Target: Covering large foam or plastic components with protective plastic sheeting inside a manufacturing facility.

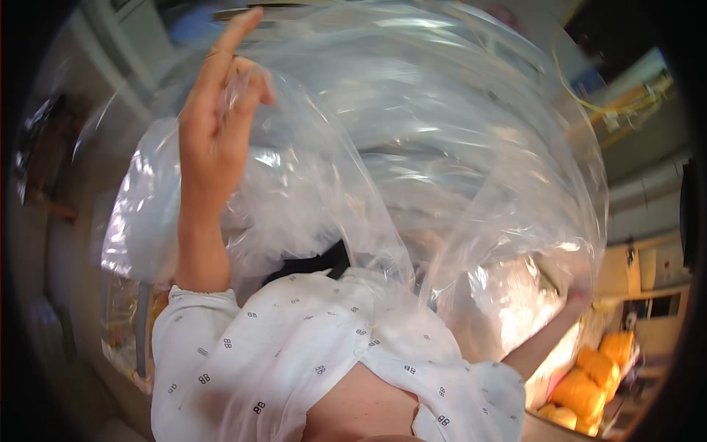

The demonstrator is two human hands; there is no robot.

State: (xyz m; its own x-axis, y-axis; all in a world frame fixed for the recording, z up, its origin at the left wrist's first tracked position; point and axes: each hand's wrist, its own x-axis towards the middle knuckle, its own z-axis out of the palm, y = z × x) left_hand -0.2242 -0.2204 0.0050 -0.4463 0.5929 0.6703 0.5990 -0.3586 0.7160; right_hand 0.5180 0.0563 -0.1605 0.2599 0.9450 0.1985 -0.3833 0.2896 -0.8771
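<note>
A large billowing piece of clear plastic film (434,96) spreads out in front of me, creased and glossy. Whether it is a bag or a loose sheet I cannot tell. My left hand (221,121) is raised at the upper left, index finger stretched upward and the other fingers curled in on a fold of the film. Out to the lower right, my right hand (580,292) is at the film's right edge. It is blurred and partly behind the plastic, so its fingers are hidden. More film hangs down against my white printed top (294,353).
Several orange-yellow packed bundles (585,387) lie at the lower right, near pale cabinets (655,269). A yellow cord (626,112) hangs at the upper right. Dark furniture (48,158) stands along the far left, with a grey metal post (142,331) nearer me.
</note>
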